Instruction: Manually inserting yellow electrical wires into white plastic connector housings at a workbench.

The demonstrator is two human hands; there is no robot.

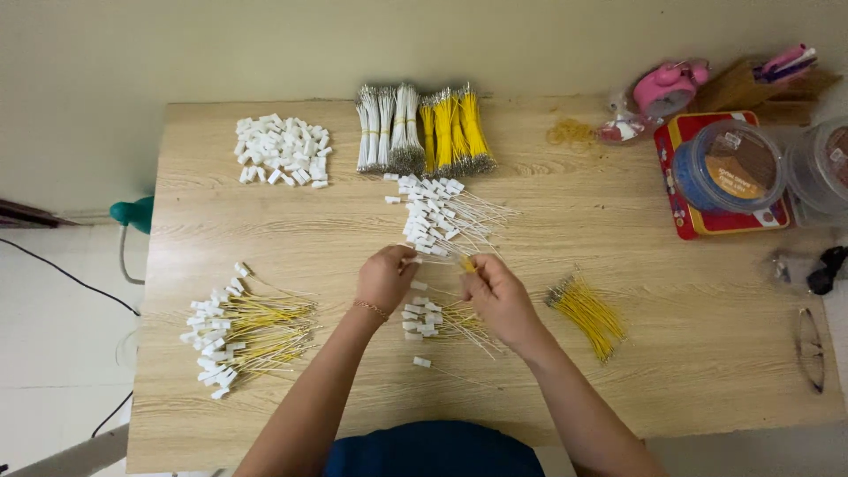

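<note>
Head view, looking straight down on a wooden table [618, 389]. At frame centre we see the left hand [385, 278] curled, fingertips pinched on a small white connector [413, 261]. The right hand [496, 296] is close beside it, fingers pinched on a thin yellow wire [467, 263]; the two hands nearly meet. Just under the hands lies a small pile of wired connectors [428, 320]. Above them, a spread of white connectors with white wires [442, 216]. Loose yellow wires [587, 311] lie right of centre. Lower left, a larger heap of finished yellow-wired connectors [243, 331]. Upper left, bare white connectors [281, 150]; top centre, bundled white and yellow wires [424, 131]. Upper right, a round plastic tub [731, 166].
</note>
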